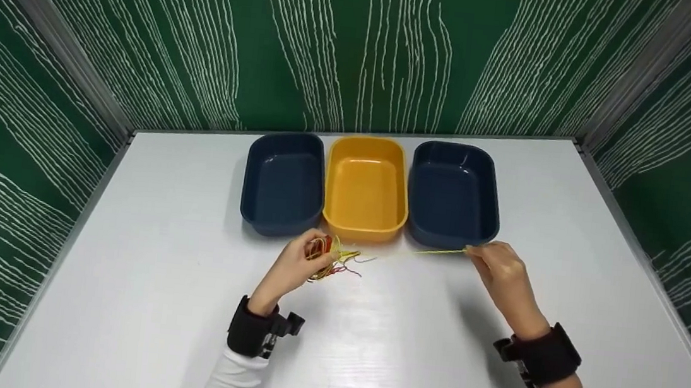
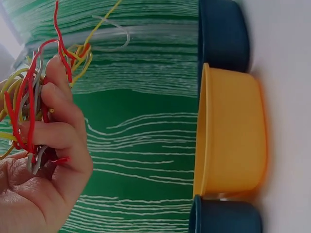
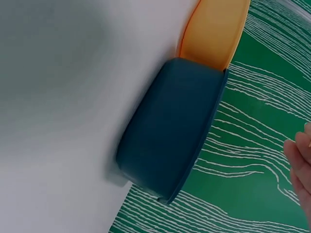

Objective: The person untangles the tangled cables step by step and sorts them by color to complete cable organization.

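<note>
Left grip (image 1: pixel 294 263) curled round tangled red-yellow-grey strings (image 1: pixel 320 248)

Right grip (image 1: pixel 501 271) pinches thin yellow string (image 1: pixel 441 251); far, three round-cornered plastic bins (image 1: pixel 366 193) (yellow between navy).

At seven o'clock from the smooth, glossy yellow rectangular plastic tub (image 1: pixel 366 193), the tangled red, yellow and grey string-like bundle (image 2: pixel 30 104) looks matt.

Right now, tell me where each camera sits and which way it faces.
Head: on the head, facing forward and down at the white table; left hand, right hand and white sleeves show.
Left wrist: on that wrist, facing strings and yellow bin; left hand shows.
Right wrist: on that wrist, facing a blue bin; part of right hand shows.
Wrist views share the yellow bin.
</note>
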`<action>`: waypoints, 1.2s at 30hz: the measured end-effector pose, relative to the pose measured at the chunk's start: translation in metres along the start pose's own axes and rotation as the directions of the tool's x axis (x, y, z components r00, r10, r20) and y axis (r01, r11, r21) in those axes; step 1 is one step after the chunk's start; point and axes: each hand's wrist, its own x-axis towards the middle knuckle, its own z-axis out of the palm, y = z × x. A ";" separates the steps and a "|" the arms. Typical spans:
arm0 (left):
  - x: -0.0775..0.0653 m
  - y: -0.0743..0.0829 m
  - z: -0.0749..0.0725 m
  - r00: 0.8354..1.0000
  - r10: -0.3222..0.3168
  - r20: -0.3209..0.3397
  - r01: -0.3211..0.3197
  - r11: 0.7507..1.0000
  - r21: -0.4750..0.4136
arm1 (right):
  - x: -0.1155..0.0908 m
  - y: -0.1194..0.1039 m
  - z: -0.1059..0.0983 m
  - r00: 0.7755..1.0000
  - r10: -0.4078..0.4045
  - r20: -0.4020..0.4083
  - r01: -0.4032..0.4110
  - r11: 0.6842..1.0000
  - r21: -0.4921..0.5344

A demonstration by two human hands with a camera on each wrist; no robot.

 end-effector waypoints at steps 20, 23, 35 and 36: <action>0.003 -0.002 0.006 0.986 -0.003 -0.169 0.000 1.000 -0.015 | -0.001 -0.024 0.015 0.982 -0.056 0.181 0.066 0.997 -0.046; 0.002 -0.002 0.004 0.975 0.021 -0.223 -0.031 0.999 -0.043 | -0.002 -0.025 0.015 0.979 -0.065 0.192 0.075 0.996 -0.046; -0.005 -0.002 0.000 0.992 0.022 -0.127 -0.022 1.000 -0.002 | 0.003 -0.011 0.009 0.988 -0.155 0.000 0.153 0.980 -0.125; -0.005 -0.001 0.000 0.993 0.018 -0.120 -0.018 1.000 0.001 | 0.003 -0.010 0.009 0.988 -0.155 -0.006 0.153 0.981 -0.123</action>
